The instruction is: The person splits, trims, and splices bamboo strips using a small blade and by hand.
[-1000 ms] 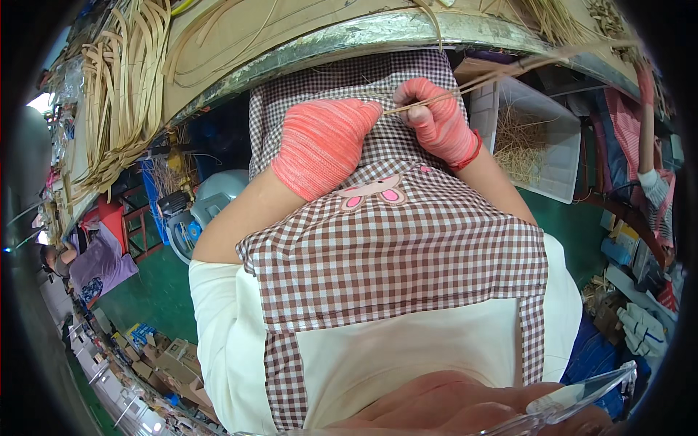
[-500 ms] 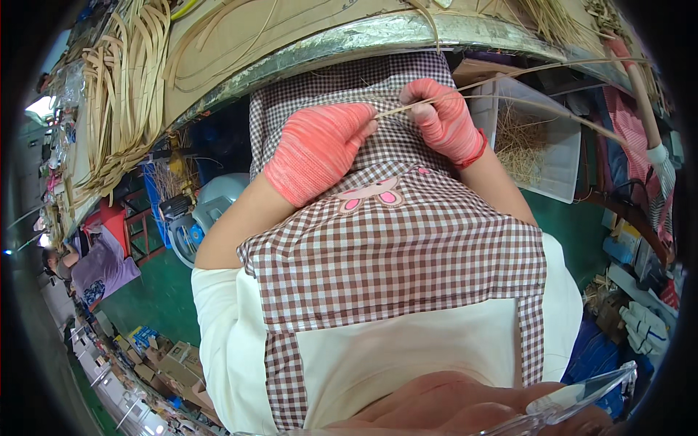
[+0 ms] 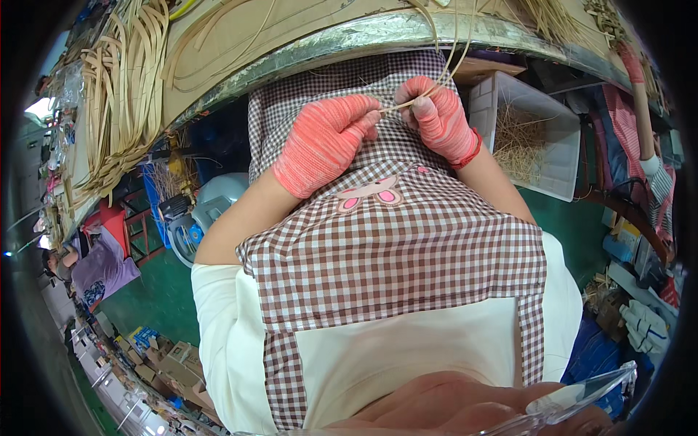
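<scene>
A thin tan cane-like strip runs between my two hands, just above my checked apron. My left hand, in a pink knitted glove with bare fingertips, pinches one end of it between thumb and forefinger. The thumb and curled forefinger of my right hand, gloved alike, close on the strip a short way along. Beyond the right hand, two narrow lengths bend upward past the worktable's edge. Whether they are one folded strip or two cannot be made out.
Many flat tan strips hang bundled over the table's left part. A white bin with thin shavings stands right of my right hand. Farther right is another person's arm with a pink glove. A grey-blue plastic stool stands at left.
The long ends of the strip, which stretched rightward over the white bin, now curve upward over the table. My left hand has turned slightly; both hands keep their pinch.
</scene>
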Motion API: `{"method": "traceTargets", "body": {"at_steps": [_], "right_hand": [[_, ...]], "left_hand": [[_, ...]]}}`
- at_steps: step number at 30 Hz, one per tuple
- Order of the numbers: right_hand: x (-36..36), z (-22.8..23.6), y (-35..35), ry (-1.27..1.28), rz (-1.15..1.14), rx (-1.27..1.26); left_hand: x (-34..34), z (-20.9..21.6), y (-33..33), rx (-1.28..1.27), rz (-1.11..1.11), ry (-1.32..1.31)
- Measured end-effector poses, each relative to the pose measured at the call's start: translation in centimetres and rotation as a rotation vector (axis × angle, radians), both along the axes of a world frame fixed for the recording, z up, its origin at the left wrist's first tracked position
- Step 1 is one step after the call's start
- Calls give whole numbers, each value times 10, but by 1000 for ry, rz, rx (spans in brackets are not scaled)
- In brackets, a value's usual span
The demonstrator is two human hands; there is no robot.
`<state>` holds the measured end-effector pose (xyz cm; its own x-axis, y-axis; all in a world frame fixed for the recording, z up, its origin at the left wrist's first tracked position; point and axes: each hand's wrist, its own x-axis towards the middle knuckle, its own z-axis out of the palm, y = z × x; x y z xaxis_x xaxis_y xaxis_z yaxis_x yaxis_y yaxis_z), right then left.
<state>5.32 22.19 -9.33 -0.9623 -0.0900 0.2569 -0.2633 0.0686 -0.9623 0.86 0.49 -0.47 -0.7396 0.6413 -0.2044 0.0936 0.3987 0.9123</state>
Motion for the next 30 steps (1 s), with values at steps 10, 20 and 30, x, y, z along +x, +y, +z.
{"method": "traceTargets", "body": {"at_steps": [10,20,30], "right_hand": [[0,4,-10,-3,17,-146],[5,13,-6,-170,130,-196],[-4,6,-12,-166,153,-248]], "left_hand": [[5,5,7,102,105,-313],[13,-3,9,146,88,-256],[10,-9,13,163,115,4]]}}
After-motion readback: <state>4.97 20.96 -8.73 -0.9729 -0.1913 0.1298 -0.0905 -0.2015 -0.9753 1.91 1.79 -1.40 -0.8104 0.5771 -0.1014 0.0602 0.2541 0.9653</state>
